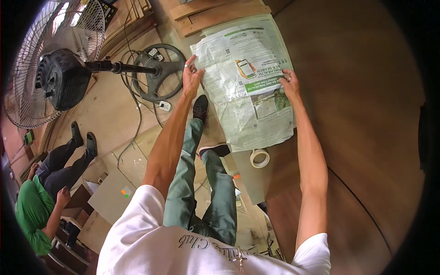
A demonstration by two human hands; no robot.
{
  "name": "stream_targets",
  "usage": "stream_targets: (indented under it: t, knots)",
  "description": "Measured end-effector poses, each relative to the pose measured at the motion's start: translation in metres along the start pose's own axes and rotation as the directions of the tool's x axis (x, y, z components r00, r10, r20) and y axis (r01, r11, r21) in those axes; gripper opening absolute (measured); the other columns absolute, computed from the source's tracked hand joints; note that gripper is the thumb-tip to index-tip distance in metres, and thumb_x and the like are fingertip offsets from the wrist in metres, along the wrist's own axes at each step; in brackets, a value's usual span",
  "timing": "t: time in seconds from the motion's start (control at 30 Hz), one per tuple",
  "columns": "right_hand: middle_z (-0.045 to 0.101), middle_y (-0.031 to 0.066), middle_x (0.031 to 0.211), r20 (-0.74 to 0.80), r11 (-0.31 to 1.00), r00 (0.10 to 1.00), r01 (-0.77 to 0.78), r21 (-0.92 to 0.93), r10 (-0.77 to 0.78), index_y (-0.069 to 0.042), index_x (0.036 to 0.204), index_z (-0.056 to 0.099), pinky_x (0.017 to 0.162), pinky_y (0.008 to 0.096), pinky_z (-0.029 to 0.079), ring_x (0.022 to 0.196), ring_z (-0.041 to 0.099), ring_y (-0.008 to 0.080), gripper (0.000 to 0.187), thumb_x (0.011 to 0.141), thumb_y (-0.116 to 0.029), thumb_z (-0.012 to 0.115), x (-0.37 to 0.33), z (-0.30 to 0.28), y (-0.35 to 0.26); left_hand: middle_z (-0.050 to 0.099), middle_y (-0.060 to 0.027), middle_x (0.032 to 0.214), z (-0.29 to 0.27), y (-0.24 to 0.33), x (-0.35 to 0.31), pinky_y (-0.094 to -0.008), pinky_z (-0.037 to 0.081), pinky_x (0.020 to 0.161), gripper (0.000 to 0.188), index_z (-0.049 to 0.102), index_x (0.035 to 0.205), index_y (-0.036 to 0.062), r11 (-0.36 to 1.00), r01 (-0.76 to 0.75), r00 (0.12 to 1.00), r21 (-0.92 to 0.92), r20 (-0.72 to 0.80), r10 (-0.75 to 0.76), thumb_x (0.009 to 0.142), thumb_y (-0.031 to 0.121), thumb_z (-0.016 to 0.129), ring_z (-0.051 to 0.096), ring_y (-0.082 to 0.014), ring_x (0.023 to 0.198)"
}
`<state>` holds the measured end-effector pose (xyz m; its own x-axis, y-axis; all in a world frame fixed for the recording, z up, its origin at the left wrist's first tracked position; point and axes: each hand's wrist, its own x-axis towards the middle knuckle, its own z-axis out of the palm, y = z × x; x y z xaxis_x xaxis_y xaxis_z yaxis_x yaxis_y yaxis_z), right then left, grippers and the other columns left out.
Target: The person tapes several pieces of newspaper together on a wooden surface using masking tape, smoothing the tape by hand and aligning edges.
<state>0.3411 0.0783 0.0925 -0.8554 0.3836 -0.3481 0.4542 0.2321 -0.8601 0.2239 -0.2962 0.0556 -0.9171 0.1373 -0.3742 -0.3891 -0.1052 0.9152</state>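
A printed newspaper sheet (pixel 229 117), wrinkled along its near part, lies over a pale green flat panel on the brown work surface. My left hand (pixel 191 78) grips its left edge, with the thumb on top of the paper. On the opposite side, the fingers of my right hand (pixel 290 85) are closed on the right edge. Just past the sheet's near edge rests a roll of cream masking tape (pixel 260 158), touched by neither hand. Part of the panel (pixel 250 181) shows below the tape. The paper hides what lies directly beneath it.
Wooden slats (pixel 220 17) lie beyond the paper. A black stand fan (pixel 66 75) with a round base (pixel 158 87) and tangled cords stands at left. A seated person in a green shirt (pixel 32 215) is at lower left. A dark cable (pixel 353 195) crosses the brown surface (pixel 362 114).
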Motion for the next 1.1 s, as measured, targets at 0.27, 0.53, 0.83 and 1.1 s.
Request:
stream_targets:
  t: [0.27,0.53,0.83,1.1]
  knots:
    - [0.071,0.0126,0.101,-0.145,0.976,0.989,-0.056,-0.21,0.026,-0.007,0.131,0.056,0.082,0.0371,0.053,0.09,0.068,0.0253,0.051,0.082,-0.012,0.068,0.018,0.006,0.051,0.054,-0.0023,0.095,-0.008,-0.013,0.017,-0.0273,0.05,0.074,0.062,0.047,0.144,0.0017,0.982,-0.085,0.996,0.171,0.037,0.08,0.085,-0.004,0.065,0.056,-0.0133,0.081]
    - [0.07,0.0128,0.101,-0.197,0.974,0.98,-0.081,-0.213,0.039,-0.006,0.129,0.057,0.082,0.0384,0.052,0.091,0.067,0.0261,0.049,0.083,-0.017,0.069,0.034,0.034,0.057,0.064,-0.007,0.078,-0.008,0.002,0.034,-0.0339,0.052,0.072,0.05,0.059,0.132,0.0026,0.863,0.025,0.965,0.504,-0.239,0.112,0.087,0.02,0.072,0.064,-0.0178,0.075]
    - [0.07,0.0147,0.107,-0.233,0.978,0.972,-0.081,-0.195,0.034,-0.002,0.125,0.058,0.086,0.0386,0.052,0.096,0.068,0.0267,0.044,0.086,-0.018,0.069,0.042,0.021,0.054,0.069,-0.0062,0.081,-0.004,0.019,0.046,-0.0302,0.053,0.074,0.053,0.058,0.129,-0.0019,0.829,0.042,0.968,0.558,-0.23,0.106,0.084,0.018,0.076,0.065,-0.0149,0.075]
    - [0.072,0.0121,0.1,-0.305,0.953,0.952,-0.095,-0.286,0.003,-0.004,0.121,0.06,0.084,0.0399,0.053,0.092,0.07,0.0283,0.04,0.084,-0.015,0.069,0.032,0.053,0.016,0.073,-0.0088,0.081,-0.037,0.013,0.053,-0.0295,0.054,0.072,0.053,0.058,0.126,-0.0033,0.745,-0.027,0.977,0.666,-0.14,0.16,0.085,0.025,0.077,0.068,-0.0157,0.075]
